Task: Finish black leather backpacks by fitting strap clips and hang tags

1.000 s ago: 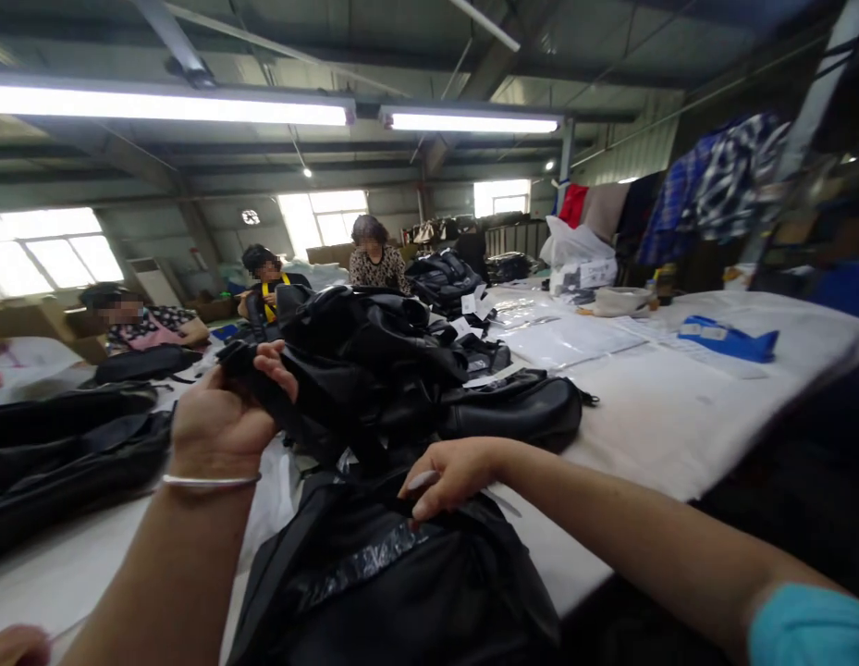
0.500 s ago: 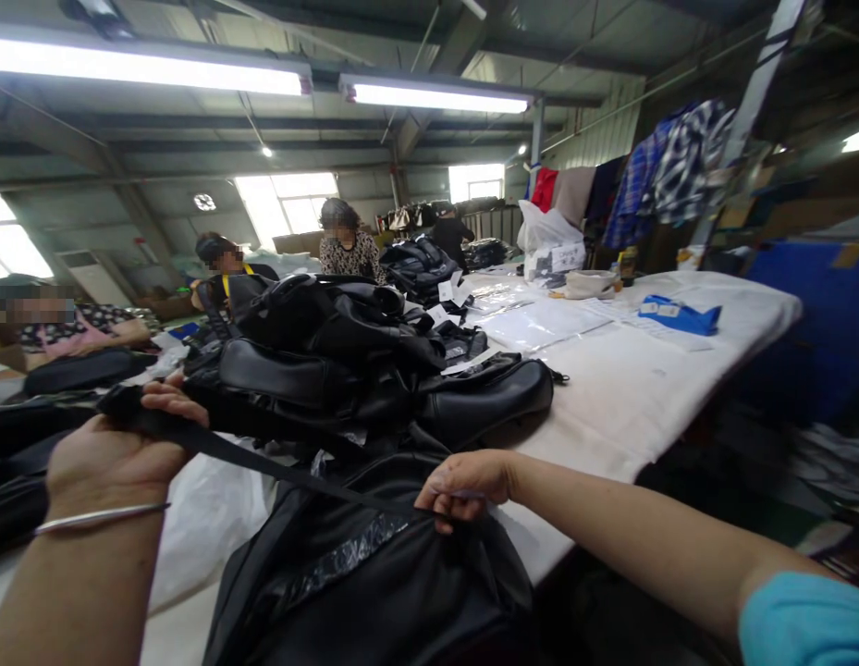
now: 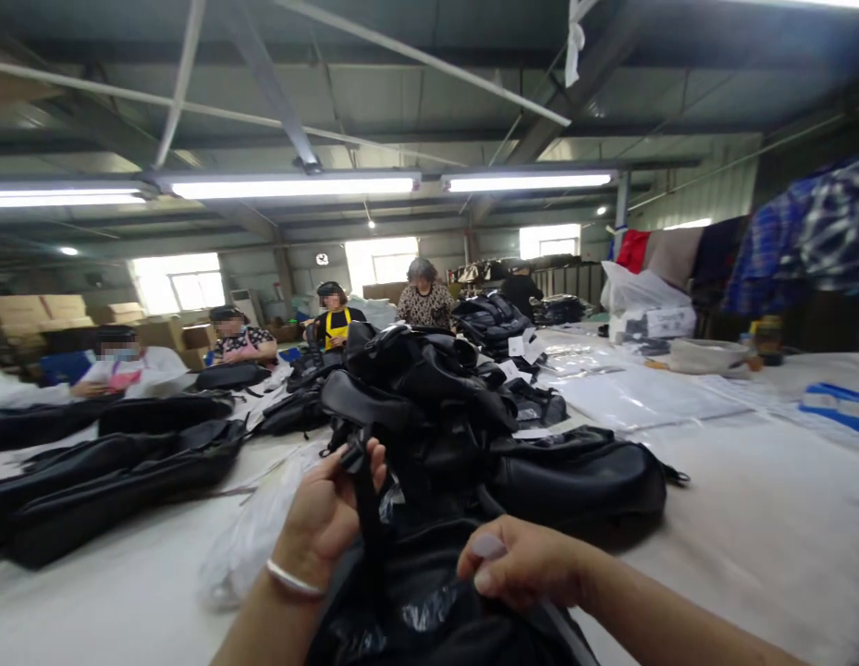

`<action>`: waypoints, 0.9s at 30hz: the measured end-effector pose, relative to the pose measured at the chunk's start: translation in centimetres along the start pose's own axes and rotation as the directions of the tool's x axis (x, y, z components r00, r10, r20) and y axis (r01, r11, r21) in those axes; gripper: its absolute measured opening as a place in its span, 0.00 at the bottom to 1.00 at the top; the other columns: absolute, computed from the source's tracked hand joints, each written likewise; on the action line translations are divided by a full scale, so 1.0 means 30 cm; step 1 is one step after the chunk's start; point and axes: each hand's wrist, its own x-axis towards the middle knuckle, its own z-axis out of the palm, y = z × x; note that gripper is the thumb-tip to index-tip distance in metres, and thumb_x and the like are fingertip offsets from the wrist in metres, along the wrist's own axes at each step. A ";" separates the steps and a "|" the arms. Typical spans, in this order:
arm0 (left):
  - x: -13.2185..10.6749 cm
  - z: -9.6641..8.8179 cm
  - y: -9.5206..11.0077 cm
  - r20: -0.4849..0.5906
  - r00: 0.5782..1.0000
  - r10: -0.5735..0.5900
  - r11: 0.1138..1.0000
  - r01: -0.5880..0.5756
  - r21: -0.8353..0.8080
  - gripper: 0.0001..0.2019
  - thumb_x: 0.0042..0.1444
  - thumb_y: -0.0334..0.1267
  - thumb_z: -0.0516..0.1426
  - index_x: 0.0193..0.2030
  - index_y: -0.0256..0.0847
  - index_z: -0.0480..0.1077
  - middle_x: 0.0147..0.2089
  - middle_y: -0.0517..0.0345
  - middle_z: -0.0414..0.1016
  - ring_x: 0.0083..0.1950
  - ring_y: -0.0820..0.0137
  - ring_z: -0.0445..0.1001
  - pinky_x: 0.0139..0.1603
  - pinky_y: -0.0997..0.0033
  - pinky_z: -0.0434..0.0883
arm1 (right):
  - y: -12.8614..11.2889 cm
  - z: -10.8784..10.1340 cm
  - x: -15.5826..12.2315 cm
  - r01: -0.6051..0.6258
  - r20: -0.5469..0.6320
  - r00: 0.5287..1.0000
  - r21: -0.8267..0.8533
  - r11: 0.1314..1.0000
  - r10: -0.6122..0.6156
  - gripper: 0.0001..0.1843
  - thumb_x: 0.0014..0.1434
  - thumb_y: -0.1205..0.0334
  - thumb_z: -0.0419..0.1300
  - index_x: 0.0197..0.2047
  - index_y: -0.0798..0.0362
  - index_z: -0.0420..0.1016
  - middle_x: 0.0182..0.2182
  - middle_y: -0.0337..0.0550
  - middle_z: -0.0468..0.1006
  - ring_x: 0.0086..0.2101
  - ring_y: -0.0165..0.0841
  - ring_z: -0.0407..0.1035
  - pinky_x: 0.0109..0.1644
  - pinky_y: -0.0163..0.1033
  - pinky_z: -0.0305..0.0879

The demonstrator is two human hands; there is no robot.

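In front of me lies a black bag [image 3: 463, 634] with clear plastic film [image 3: 429, 606] on its face. My left hand [image 3: 332, 513], with a silver bangle at the wrist, is raised over the bag's left side. Its fingers are closed around the end of a black webbing strap [image 3: 369, 518], where a dark buckle-like piece shows. From there the strap hangs down onto the bag. Above the bag's right side, my right hand [image 3: 522, 560] is closed with thumb and fingers together. A small pale, rounded piece shows at its fingers; I cannot tell what it is.
A heap of black bags [image 3: 429, 398] rises just beyond, with one bag [image 3: 582, 486] at its right. More black bags [image 3: 124, 472] lie at left. Clear plastic wrapping [image 3: 255, 536] sits beside my left forearm. Several people work across the white table [image 3: 748, 518].
The view has turned left and upward. My hands have come closer together; the strap, stretched between both hands before, now hangs from my left hand. My right hand is off the strap.
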 end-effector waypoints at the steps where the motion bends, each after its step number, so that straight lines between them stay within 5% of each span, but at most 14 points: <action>1: -0.017 -0.005 -0.021 0.005 1.000 -0.019 1.000 0.019 -0.006 0.09 0.59 0.25 0.52 0.41 0.28 0.73 0.35 0.44 0.80 0.35 0.63 0.81 0.35 0.64 0.80 | -0.015 0.016 0.015 -0.005 -0.009 1.000 -0.072 0.997 0.005 0.16 0.42 0.61 0.65 0.37 0.55 0.80 0.17 0.31 0.67 0.16 0.22 0.55 0.18 0.29 0.48; 6: -0.082 -0.046 -0.080 0.052 0.997 -0.061 0.996 0.064 -0.057 0.09 0.62 0.30 0.53 0.42 0.30 0.74 0.38 0.46 0.81 0.40 0.62 0.81 0.40 0.62 0.79 | -0.081 0.122 0.092 0.141 -0.160 0.960 -0.430 0.892 -0.228 0.08 0.46 0.65 0.62 0.32 0.55 0.81 0.22 0.35 0.71 0.26 0.27 0.62 0.29 0.32 0.57; 13: -0.115 -0.082 -0.113 0.089 0.993 -0.081 0.987 0.092 -0.132 0.10 0.61 0.32 0.55 0.42 0.26 0.74 0.41 0.40 0.81 0.46 0.60 0.80 0.49 0.65 0.76 | -0.137 0.285 0.187 0.409 -0.312 0.825 -0.246 0.878 -0.472 0.16 0.51 0.60 0.63 0.44 0.53 0.76 0.35 0.41 0.75 0.37 0.35 0.68 0.42 0.37 0.63; 17: -0.135 -0.121 -0.112 0.148 0.984 -0.101 0.985 0.120 -0.123 0.10 0.61 0.35 0.56 0.40 0.28 0.75 0.39 0.41 0.81 0.42 0.60 0.80 0.48 0.65 0.75 | -0.101 0.334 0.232 0.385 -0.313 0.829 -0.282 0.879 -0.464 0.14 0.54 0.52 0.62 0.29 0.56 0.74 0.22 0.36 0.65 0.26 0.29 0.58 0.30 0.35 0.56; 22: -0.150 -0.173 -0.127 0.191 0.977 -0.098 0.994 0.107 -0.037 0.06 0.57 0.35 0.60 0.34 0.34 0.75 0.33 0.49 0.81 0.35 0.64 0.80 0.37 0.73 0.74 | -0.085 0.369 0.224 0.414 -0.383 0.750 -0.362 0.835 -0.539 0.17 0.57 0.50 0.61 0.26 0.55 0.73 0.27 0.40 0.71 0.30 0.32 0.61 0.36 0.36 0.59; 27: -0.140 -0.193 -0.142 0.144 0.975 -0.169 0.981 0.181 -0.075 0.09 0.58 0.33 0.59 0.27 0.34 0.71 0.21 0.57 0.75 0.20 0.73 0.73 0.24 0.78 0.70 | -0.093 0.390 0.211 0.388 -0.369 0.763 -0.396 0.832 -0.531 0.17 0.58 0.50 0.60 0.28 0.55 0.76 0.28 0.43 0.74 0.31 0.33 0.65 0.36 0.36 0.62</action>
